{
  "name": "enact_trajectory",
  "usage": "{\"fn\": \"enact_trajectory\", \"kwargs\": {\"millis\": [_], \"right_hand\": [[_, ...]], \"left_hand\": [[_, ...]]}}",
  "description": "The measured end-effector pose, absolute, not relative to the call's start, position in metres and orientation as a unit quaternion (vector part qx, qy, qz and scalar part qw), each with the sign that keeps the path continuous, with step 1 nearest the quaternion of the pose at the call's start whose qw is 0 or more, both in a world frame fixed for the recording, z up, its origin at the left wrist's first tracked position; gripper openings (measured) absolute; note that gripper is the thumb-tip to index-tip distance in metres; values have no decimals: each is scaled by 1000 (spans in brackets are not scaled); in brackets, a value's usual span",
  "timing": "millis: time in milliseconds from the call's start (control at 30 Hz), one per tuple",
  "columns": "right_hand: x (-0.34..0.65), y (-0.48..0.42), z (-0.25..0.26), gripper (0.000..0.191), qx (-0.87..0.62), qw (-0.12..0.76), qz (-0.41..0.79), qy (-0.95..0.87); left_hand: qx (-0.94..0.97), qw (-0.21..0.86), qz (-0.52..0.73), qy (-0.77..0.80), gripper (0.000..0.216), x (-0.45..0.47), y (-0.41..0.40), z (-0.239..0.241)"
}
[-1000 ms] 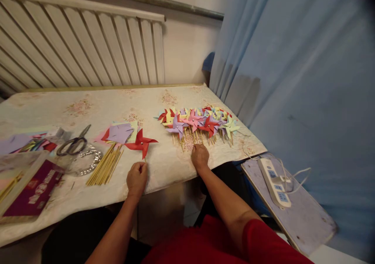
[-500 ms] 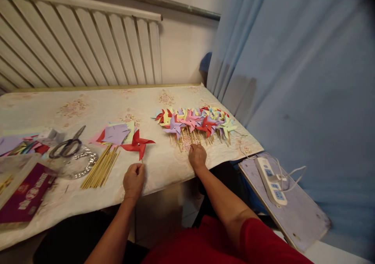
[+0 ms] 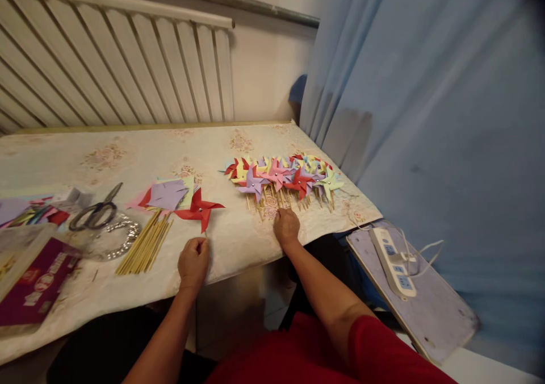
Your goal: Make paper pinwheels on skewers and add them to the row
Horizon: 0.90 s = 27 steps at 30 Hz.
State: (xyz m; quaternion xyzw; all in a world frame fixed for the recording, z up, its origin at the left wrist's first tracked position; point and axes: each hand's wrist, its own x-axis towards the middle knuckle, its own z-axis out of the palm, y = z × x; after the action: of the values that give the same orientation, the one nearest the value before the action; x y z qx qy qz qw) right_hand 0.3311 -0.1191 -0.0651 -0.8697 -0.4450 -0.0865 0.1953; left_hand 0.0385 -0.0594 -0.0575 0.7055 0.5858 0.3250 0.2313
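A red paper pinwheel (image 3: 200, 209) stands upright, its four blades fixed by a shiny pin at the centre. My left hand (image 3: 193, 262) is closed around its thin stick at the table's front edge. My right hand (image 3: 286, 226) rests as a fist on the cloth. Whatever its curled fingers may hold is hidden. Just beyond that fist lies a cluster of finished pinwheels (image 3: 276, 174) in red, pink, purple, yellow and green, their sticks pointing towards me. Left of the red pinwheel are a bundle of bamboo sticks (image 3: 145, 245) and cut paper squares (image 3: 167, 195).
Scissors (image 3: 94, 215) and a strand of silvery pins (image 3: 123, 237) lie on the left. Beside them are a purple-labelled box (image 3: 38, 282) and coloured paper scraps (image 3: 38, 211). A power strip (image 3: 392, 262) sits on a low board at right, by a blue curtain (image 3: 447, 117).
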Motion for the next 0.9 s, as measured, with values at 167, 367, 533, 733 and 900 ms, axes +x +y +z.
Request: {"fn": "enact_trajectory", "kwargs": {"millis": [167, 367, 533, 733, 900], "right_hand": [[332, -119, -65, 21, -868, 197, -87, -448], [332, -120, -65, 21, -868, 198, -86, -447], [331, -119, -62, 22, -874, 198, -83, -436], [331, -119, -62, 21, -874, 201, -84, -434], [330, -119, -62, 20, -872, 204, -91, -435]], "left_hand": [[706, 228, 320, 589, 27, 39, -60, -58], [706, 225, 317, 593, 27, 39, -60, -57], [708, 221, 314, 593, 26, 39, -60, -57], [709, 219, 311, 593, 26, 39, -60, -56], [708, 224, 310, 594, 27, 39, -60, -56]]}}
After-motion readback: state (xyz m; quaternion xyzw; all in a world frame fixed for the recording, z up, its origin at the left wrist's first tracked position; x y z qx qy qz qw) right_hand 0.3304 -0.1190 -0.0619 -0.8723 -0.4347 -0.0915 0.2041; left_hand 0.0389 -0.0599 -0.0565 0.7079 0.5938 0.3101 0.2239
